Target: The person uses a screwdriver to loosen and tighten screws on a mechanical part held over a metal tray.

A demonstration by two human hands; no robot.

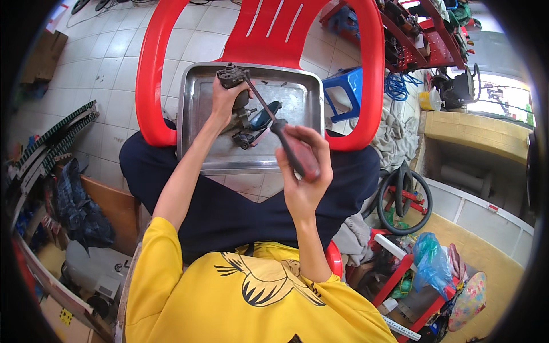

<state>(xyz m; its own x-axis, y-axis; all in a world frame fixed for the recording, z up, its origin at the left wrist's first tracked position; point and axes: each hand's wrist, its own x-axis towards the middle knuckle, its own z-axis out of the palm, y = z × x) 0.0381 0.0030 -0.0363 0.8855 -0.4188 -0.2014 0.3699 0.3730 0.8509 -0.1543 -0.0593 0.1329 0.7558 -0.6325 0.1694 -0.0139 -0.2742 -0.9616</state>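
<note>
My left hand grips a dark metal mechanical part over the near-left half of a steel tray. My right hand holds a long screwdriver by its red and black handle, slightly blurred, with the shaft pointing up-left to the part; whether the tip touches it I cannot tell. In the tray lie a dark teal elongated piece, a black fitting and a few small screws or pins. The left hand partly hides other metal pieces beside it.
The tray rests on a red plastic chair before my knees. To the right are a blue stool, blue hose, red tool cart, yellow ledge and black tubes. A board and clutter stand at left.
</note>
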